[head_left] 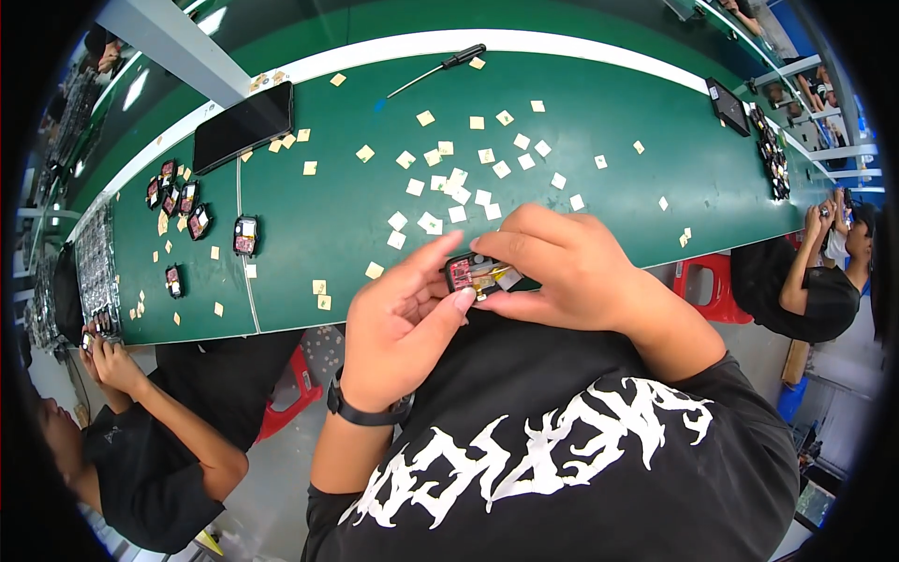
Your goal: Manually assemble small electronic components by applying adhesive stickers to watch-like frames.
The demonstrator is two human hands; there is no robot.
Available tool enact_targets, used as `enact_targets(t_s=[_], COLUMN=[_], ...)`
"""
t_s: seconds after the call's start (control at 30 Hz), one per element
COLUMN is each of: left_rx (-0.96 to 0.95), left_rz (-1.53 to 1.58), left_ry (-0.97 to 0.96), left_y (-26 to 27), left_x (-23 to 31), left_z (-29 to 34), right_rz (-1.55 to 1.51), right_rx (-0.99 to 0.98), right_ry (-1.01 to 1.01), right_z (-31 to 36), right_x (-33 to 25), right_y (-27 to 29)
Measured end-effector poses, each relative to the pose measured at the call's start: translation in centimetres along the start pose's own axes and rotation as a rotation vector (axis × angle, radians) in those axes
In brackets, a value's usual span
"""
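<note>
Black-cased and open, the small device (463, 273) sits pinched between the left hand (395, 314) and the right hand (569, 268) by the green table (323, 220), where uneven finger pressure could make it slip or strain its wires (493, 274) (they look exposed).

The left hand (389, 328) and right hand (571, 267) hold a small black-cased device (474, 274) between them, its red circuit board (461, 273) exposed; the pale piece (508, 279) beside it is too hidden to identify. Pale squares (457, 214) lie scattered across the green table (328, 211), with a black-handled screwdriver (462, 57) near the far edge.
</note>
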State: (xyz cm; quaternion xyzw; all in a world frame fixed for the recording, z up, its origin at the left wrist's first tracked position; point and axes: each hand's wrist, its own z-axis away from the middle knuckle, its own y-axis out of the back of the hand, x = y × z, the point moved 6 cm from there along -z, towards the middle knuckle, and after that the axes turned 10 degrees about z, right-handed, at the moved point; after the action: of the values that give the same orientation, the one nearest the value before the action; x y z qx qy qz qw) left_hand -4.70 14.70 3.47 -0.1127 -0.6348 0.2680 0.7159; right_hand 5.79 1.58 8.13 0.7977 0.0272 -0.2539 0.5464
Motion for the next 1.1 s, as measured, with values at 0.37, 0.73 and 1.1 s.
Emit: enact_targets(t_s=[0.37,0.73,1.1], left_rx=[0.183,0.259,0.163], left_rz=[-0.207,-0.23,-0.348], left_ry=[0.067,-0.022,-0.139], left_y=[2.3,2.0,2.5], left_x=[-1.9,-2.5,-3.0], left_z=[-1.9,-2.1,-1.3], right_rz=[-0.239,-0.111,0.014], right_rx=[0.123,-0.068,-0.134], right_ry=[-0.246,-0.304,-0.326], right_z=[2.2,1.2,0.9], right_x=[2.7,1.7,1.3], right_y=[0.5,-2.1,-3.5])
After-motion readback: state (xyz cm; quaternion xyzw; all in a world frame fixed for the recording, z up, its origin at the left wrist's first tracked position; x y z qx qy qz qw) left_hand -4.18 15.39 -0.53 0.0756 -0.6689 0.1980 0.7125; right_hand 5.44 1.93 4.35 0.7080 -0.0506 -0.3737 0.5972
